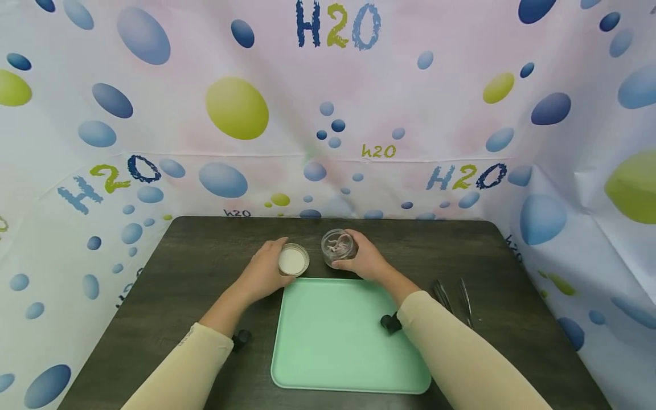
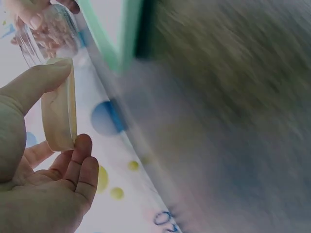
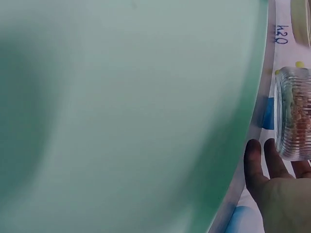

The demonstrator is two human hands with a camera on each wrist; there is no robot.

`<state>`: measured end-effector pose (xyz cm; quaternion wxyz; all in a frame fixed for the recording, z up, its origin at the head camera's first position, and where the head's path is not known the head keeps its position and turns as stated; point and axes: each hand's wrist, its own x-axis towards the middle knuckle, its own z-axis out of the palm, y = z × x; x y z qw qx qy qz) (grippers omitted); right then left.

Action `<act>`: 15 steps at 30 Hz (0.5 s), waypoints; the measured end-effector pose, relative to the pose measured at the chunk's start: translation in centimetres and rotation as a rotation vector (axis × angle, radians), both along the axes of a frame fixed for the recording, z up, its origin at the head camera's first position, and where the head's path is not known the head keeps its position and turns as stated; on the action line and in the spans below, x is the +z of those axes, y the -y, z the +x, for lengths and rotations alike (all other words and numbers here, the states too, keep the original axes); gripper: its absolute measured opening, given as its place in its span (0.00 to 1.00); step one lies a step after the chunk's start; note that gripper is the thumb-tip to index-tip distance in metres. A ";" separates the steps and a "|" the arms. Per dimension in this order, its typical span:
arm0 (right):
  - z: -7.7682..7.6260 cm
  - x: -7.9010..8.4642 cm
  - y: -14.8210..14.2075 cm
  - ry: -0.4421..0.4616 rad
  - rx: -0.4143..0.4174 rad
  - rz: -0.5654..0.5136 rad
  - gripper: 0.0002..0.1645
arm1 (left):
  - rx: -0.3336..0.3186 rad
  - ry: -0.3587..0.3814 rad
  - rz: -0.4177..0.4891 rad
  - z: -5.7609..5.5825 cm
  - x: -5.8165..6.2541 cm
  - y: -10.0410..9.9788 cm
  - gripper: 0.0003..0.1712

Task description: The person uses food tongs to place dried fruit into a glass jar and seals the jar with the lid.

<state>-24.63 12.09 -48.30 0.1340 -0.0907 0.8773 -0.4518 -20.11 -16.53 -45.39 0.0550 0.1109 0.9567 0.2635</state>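
In the head view my left hand (image 1: 262,269) holds a round jar lid (image 1: 294,260) by its rim, pale inner face toward the camera. The left wrist view shows the lid (image 2: 59,116) edge-on between thumb and fingertips. My right hand (image 1: 368,259) grips a clear glass jar (image 1: 337,248) beside it, thumb and fingers around its side. Small pinkish-brown pieces lie inside the jar, their kind unclear. Ridged glass shows on the jar (image 3: 294,114) in the right wrist view. Lid and jar are apart, just beyond the tray's far edge.
A mint-green tray (image 1: 348,339) lies on the dark wooden table (image 1: 220,239), below and between the forearms. Right of it, partly behind the right sleeve, are shiny metal utensils (image 1: 466,302). A white sheet (image 1: 318,85) with coloured dots hangs behind the table.
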 end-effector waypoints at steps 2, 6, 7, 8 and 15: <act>0.5 0.1 0.0 -0.012 0.012 -0.019 0.61 | -0.017 -0.007 0.006 0.1 0.2 -0.8 0.59; 1.5 0.4 -0.2 -0.046 0.017 -0.036 0.59 | -0.053 -0.022 0.020 0.4 0.7 -2.2 0.61; 1.7 0.5 -0.2 -0.055 0.018 -0.040 0.59 | -0.060 -0.025 0.028 0.5 0.9 -2.5 0.61; 1.9 0.7 -0.3 -0.065 0.017 -0.040 0.58 | -0.067 -0.028 0.035 0.6 1.1 -2.7 0.61; 3.9 1.1 -1.1 -0.149 -0.028 0.028 0.55 | -0.110 0.028 0.221 1.1 2.2 -4.1 0.59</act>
